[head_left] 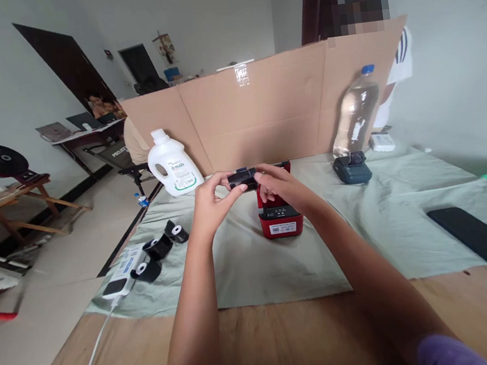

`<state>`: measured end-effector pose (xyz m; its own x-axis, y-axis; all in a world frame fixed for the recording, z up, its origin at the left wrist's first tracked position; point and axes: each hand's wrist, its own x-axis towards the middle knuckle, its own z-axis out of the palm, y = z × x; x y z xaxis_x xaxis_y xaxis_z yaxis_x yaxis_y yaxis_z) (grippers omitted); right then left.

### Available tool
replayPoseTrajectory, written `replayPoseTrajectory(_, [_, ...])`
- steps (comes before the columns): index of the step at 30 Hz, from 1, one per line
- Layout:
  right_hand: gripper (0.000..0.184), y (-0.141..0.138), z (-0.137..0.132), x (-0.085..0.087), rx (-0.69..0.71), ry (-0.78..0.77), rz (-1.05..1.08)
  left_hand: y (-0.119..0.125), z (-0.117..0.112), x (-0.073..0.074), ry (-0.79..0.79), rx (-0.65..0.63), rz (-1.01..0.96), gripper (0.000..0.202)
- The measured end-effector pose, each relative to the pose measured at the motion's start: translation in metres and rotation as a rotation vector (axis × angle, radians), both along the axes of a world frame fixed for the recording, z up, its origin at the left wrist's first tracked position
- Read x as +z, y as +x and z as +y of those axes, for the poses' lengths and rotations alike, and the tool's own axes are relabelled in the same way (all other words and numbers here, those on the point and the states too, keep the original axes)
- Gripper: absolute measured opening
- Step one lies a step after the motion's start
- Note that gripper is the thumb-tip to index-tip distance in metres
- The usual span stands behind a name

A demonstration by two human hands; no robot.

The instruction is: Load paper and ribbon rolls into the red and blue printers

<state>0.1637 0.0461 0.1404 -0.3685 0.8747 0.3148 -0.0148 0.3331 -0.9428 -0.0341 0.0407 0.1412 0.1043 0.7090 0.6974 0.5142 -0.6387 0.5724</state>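
My left hand and my right hand hold a small black roll between them, one at each end, above the cloth. The left thumb presses along its near side, and the right fingers close on its other end. Just below my right hand stands a red and black portable printer, its lid up and a white label on its front. My right hand covers part of the printer's inside. To the left lie several loose black rolls with white cores, beside a white power strip.
A white jug stands at the back left, near a cardboard screen. At the right are a large water bottle, a dark portable printer and a black phone. People are beyond the screen.
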Motion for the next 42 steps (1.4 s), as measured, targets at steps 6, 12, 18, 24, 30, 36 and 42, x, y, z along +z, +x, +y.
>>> replayPoseTrajectory(6, [0.022,-0.005,-0.004,-0.004,-0.080,0.190,-0.066,0.005,0.002,0.001,-0.133,-0.097,-0.151,0.032])
replayPoseTrajectory(12, [0.034,-0.002,0.003,-0.010,-0.170,0.370,-0.092,0.005,0.005,0.001,-0.377,-0.223,-0.180,0.051])
replayPoseTrajectory(18, [0.034,-0.002,0.008,-0.014,-0.182,0.388,-0.111,-0.002,0.008,-0.003,-0.450,-0.188,-0.107,0.054])
replayPoseTrajectory(24, [0.027,-0.005,0.004,-0.012,-0.135,0.293,-0.045,-0.005,0.005,0.001,-0.114,-0.193,0.078,0.047])
replayPoseTrajectory(30, [0.035,0.000,0.002,-0.007,-0.003,0.258,-0.036,-0.005,0.000,0.000,-0.107,-0.237,0.133,0.056])
replayPoseTrajectory(36, [0.028,0.004,-0.001,-0.002,0.175,0.147,-0.044,-0.014,-0.006,0.007,-0.165,-0.383,0.280,0.069])
replayPoseTrajectory(42, [0.025,0.009,-0.002,0.000,0.241,0.072,-0.053,-0.014,-0.015,0.015,-0.201,-0.372,0.361,0.068])
